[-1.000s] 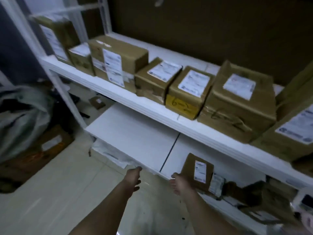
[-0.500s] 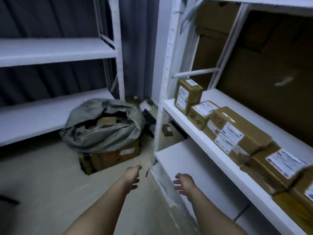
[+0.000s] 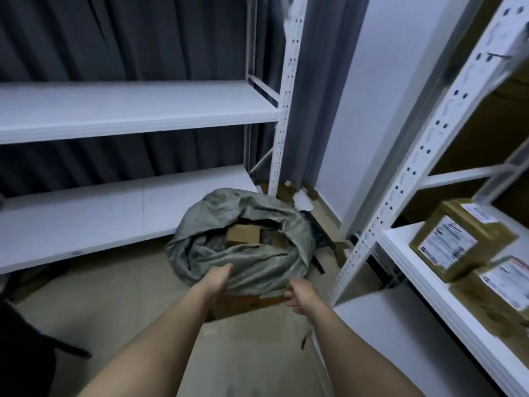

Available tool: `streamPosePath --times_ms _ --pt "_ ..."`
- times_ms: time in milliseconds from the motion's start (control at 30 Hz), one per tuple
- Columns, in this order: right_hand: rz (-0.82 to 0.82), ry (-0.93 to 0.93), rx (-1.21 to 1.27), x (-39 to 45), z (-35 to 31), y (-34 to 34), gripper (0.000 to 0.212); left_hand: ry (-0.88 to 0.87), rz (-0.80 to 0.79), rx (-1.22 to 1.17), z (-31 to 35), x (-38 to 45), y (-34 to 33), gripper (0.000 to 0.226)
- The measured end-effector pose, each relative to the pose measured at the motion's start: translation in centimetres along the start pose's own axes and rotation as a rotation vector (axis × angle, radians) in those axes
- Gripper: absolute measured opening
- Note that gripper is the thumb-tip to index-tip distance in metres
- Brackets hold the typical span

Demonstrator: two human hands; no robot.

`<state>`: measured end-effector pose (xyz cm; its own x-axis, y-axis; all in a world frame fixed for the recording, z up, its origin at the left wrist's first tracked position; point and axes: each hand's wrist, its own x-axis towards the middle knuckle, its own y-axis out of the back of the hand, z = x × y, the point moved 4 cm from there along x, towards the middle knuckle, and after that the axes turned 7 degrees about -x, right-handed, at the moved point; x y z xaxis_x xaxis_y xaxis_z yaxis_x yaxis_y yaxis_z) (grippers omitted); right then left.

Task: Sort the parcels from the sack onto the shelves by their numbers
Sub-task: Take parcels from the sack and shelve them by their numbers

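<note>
A grey-green sack (image 3: 243,253) sits open on the floor on top of a brown cardboard box (image 3: 249,303). Brown parcels (image 3: 243,234) show inside its mouth. My left hand (image 3: 216,279) reaches out to the sack's near edge with fingers relaxed, holding nothing. My right hand (image 3: 297,293) hangs just right of the sack's near edge, fingers loosely curled and empty. On the right shelf unit (image 3: 435,285), labelled brown parcels (image 3: 458,242) stand on the middle shelf.
A white shelf unit (image 3: 137,110) with two bare boards stands at the left against a dark curtain. A perforated white upright (image 3: 398,179) of the right unit rises close to the sack. Cardboard scraps and a black object (image 3: 317,239) lie on the floor behind the sack.
My view has swung left from the right shelves to the sack. Both hands have moved forward to the sack's near edge and stay empty.
</note>
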<state>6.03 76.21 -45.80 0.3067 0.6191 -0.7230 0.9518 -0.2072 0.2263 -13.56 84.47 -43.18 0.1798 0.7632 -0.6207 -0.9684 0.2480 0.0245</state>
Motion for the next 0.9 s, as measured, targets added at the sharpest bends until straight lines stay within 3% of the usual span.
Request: streamPosePath --times_ms 100,233,467,567,700,800,900 --pt "-0.028 -0.037 0.013 4.7 -3.6 -1.1 0.014 0.036 0.024 -0.025 2.6 4.5 1.4 0.046" --pt "-0.043 -0.063 -0.016 12.9 -7.7 -2.1 0.03 0.106 0.042 -0.06 5.6 11.3 2.0 0.034" --pt "-0.015 -0.151 -0.069 27.9 -14.5 -2.8 0.019 0.17 0.08 -0.046 9.3 27.0 1.8 0.038" --pt "-0.014 -0.194 -0.114 32.9 -16.5 -2.5 0.013 0.229 0.119 -0.013 9.3 33.0 1.8 0.018" --pt "0.03 -0.199 -0.188 39.7 -17.6 -3.2 0.02 0.27 0.093 0.027 9.0 40.4 1.4 0.019" --pt "0.048 -0.177 -0.286 44.7 -17.6 -4.1 0.036 0.232 0.113 0.13 8.3 45.9 0.9 0.041" --pt "0.041 -0.209 -0.291 50.0 -16.1 -5.4 0.033 0.207 0.13 0.185 6.2 50.9 0.1 0.047"
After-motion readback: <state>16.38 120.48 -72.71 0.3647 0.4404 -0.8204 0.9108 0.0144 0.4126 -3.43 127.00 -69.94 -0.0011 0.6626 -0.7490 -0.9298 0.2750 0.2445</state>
